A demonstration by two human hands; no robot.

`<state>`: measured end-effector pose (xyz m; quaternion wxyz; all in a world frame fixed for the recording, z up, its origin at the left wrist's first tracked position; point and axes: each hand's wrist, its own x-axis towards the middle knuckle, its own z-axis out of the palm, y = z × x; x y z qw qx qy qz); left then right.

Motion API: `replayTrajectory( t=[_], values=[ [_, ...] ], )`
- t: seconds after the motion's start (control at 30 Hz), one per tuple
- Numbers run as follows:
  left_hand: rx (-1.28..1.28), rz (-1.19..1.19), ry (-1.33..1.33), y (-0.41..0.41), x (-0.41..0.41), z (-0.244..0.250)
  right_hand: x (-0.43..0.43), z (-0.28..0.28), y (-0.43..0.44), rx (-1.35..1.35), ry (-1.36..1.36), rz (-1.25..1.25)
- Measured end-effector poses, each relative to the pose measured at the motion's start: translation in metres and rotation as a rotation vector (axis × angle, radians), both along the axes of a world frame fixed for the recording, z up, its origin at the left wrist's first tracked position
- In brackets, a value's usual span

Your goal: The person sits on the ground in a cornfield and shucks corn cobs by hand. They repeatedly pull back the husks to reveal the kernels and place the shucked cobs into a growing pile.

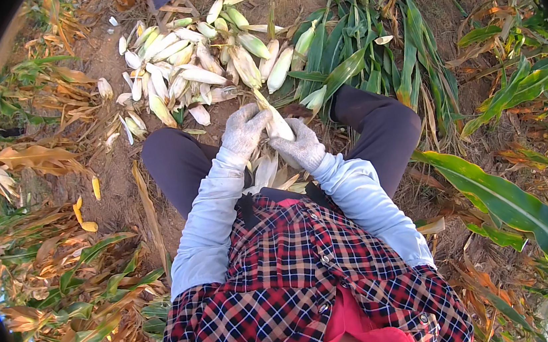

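Note:
Between my two gloved hands is an ear of corn in its pale husk [277, 122], tilted, one end pointing away from me. My left hand [245, 129], in a whitish knit glove, grips its left side. On the other side, my right hand [300, 143], gloved alike, has its fingers against the end nearer to me. The fingertips are partly hidden by the ear and the gloves. Just beyond my hands lies a heap of corn ears in husks [182, 60]. Loose pale husks [266, 171] lie below my hands, between my legs.
Cut green corn stalks and leaves [365, 36] lie at the far right of the heap. Several bare yellow cobs [88, 225] rest on the ground at left. A broad green leaf [502, 197] reaches in from the right. Dry leaves [27, 159] cover the left side.

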<state>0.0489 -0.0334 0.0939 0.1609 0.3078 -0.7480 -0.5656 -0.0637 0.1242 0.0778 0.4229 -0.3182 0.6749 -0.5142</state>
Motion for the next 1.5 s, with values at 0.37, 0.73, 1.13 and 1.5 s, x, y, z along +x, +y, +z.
replayTrajectory(
  t=[0.37,0.73,1.13,1.5],
  values=[
    [0.255,0.148,0.057,0.011,-0.008,-0.016,0.007,-0.022,-0.004,-0.128,0.078,-0.043],
    [0.316,0.055,0.064,0.014,-0.017,0.001,-0.004,-0.032,-0.004,-0.309,-0.023,-0.227],
    [-0.466,-0.146,-0.04,0.03,-0.009,-0.001,-0.029,-0.014,-0.006,-0.248,0.285,-0.18],
    [-0.517,-0.132,-0.094,0.038,-0.008,-0.008,-0.041,0.007,-0.004,-0.056,0.091,0.071]
  ],
)
